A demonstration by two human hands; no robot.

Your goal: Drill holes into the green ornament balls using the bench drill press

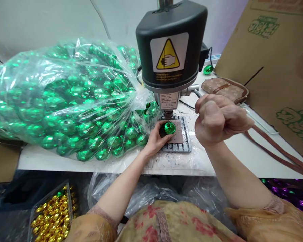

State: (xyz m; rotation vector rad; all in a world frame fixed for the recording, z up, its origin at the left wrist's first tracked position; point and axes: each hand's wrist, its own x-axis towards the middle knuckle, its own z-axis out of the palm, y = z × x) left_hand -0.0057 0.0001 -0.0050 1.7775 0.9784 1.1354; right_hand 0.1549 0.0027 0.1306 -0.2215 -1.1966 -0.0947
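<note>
My left hand [156, 138] pinches a shiny green faceted ball [170, 128] between thumb and fingers, directly below the chuck of a small black drill press [145, 43]. Under the ball lies a flat brownish board [178, 134] on the grey slotted base plate [188, 146]. Dark specks are scattered over the plate. My right hand [214, 117] is closed in a fist around the end of the press's metal lever [197, 92], and the lever's grip is hidden inside it. Whether the drill bit touches the ball cannot be made out.
A big clear bag [65, 87] of green balls fills the left of the white table [131, 166]. At right are a brown handbag [222, 88], a loose green ball [208, 69] and a cardboard box [272, 67]. Gold balls [52, 215] and purple balls [293, 193] lie below.
</note>
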